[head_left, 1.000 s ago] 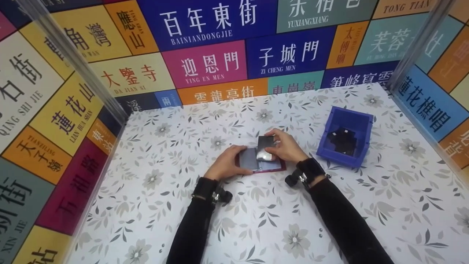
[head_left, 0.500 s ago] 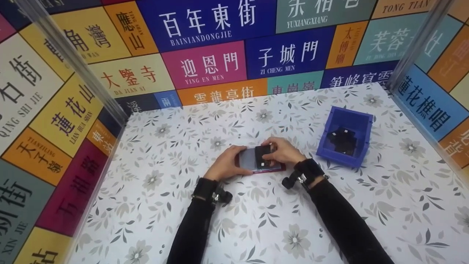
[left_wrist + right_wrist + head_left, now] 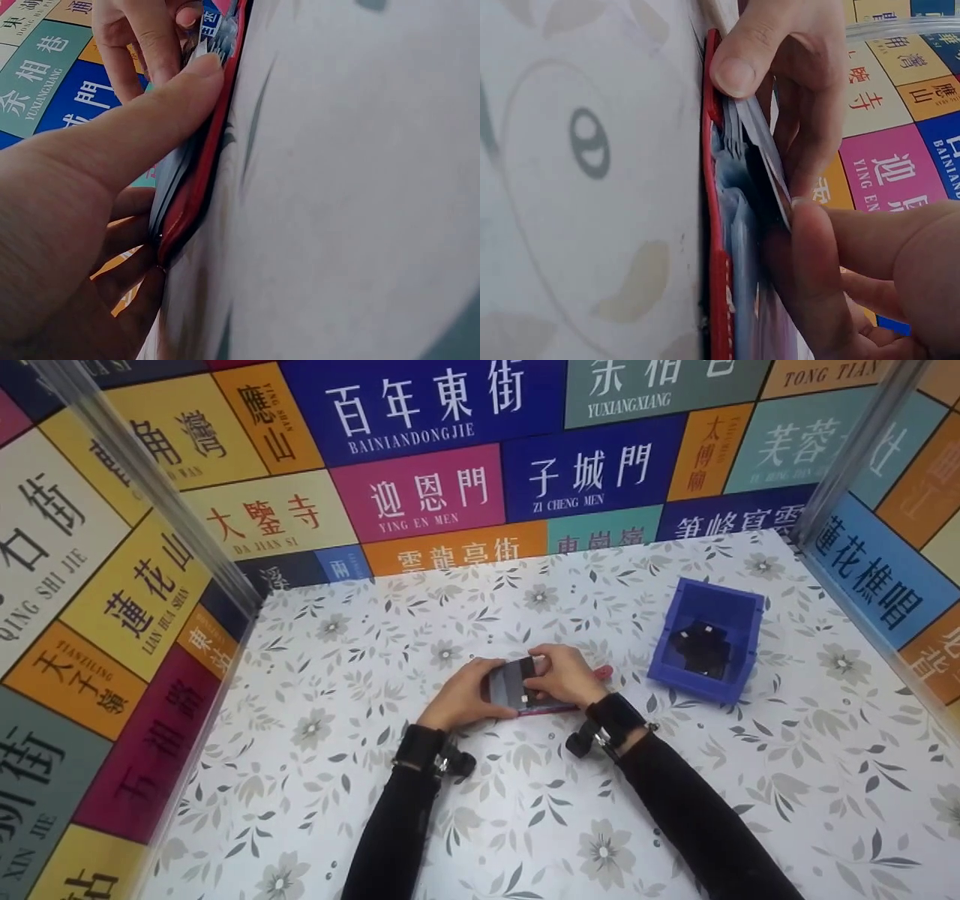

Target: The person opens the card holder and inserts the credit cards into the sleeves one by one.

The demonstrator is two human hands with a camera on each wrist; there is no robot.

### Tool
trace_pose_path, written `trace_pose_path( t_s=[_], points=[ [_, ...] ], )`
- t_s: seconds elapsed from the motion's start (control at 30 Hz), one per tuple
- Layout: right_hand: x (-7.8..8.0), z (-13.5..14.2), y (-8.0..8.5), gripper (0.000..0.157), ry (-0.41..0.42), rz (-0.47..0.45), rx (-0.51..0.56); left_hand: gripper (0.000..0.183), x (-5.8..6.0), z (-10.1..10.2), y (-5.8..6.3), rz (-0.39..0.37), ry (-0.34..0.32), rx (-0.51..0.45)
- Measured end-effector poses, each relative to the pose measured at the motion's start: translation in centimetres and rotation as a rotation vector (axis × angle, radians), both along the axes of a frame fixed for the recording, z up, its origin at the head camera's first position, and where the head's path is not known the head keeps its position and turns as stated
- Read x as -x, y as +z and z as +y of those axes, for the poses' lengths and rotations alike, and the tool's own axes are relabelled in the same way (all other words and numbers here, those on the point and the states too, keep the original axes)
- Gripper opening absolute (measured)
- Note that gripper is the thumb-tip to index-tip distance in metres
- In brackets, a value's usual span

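Note:
A red card holder [image 3: 504, 690] with clear plastic sleeves lies spread on the table. My left hand [image 3: 463, 695] grips its left side, thumb on the near edge and fingers at the far edge. Between the thumb and finger of my right hand [image 3: 568, 675] is a black card [image 3: 528, 666] with a small white mark. In the right wrist view, the card [image 3: 768, 157] is edge-on, tilted against the sleeves above the red cover [image 3: 714, 202]. The left wrist view shows my left thumb pressing on the sleeve stack over the red cover [image 3: 196, 184].
A blue plastic bin [image 3: 660, 673] stands to the right, with several black cards [image 3: 705, 649] in it. A red tab [image 3: 604, 672] pokes out beyond my right hand. Panels with printed signs [image 3: 420, 491] wall the floral table [image 3: 420, 825] at the back and both sides.
My right hand has lowered the black card onto the holder and shifted it left against the sleeves. A red tab now shows behind that hand. The left hand has stayed in place.

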State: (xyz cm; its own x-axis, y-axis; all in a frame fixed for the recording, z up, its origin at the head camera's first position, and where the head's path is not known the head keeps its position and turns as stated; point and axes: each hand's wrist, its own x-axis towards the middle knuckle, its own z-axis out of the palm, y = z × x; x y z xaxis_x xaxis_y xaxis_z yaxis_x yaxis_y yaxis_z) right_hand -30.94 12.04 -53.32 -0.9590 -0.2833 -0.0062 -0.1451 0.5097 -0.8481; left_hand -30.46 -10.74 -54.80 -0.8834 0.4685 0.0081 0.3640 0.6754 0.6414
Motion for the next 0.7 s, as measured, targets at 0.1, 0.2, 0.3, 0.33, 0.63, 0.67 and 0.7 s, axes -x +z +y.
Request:
trace_pose_path(
  t_s=[0.1, 0.2, 0.3, 0.33, 0.63, 0.67, 0.7],
  points=[
    [-0.1, -0.4, 0.1, 0.039, -0.033, 0.101, -0.09, 0.093, -0.1, 0.0, 0.0, -0.004, 0.001, -0.005],
    [-0.2, -0.5, 0.1, 0.032, -0.047, 0.126, -0.143, 0.093, -0.1, 0.0, 0.0, -0.004, 0.0, -0.011],
    [-0.4, -0.8, 0.3, 0.036, -0.042, 0.069, -0.132, 0.093, -0.1, 0.0, 0.0, -0.004, 0.004, -0.016],
    [-0.5, -0.9, 0.3, 0.039, -0.035, 0.036, -0.118, 0.093, -0.1, 0.0, 0.0, -0.004, 0.006, -0.018],
    [-0.9, -1.3, 0.7, 0.047, -0.016, -0.151, 0.012, 0.093, -0.1, 0.0, -0.1, -0.015, 0.017, -0.019],
    [-0.9, -1.3, 0.7, 0.047, -0.022, -0.169, 0.035, 0.093, -0.1, 0.0, -0.2, -0.015, 0.017, -0.023],
    [-0.9, -1.4, 0.7, 0.047, -0.026, -0.186, 0.056, 0.093, -0.1, -0.1, -0.2, -0.016, 0.016, -0.028]
  ],
)
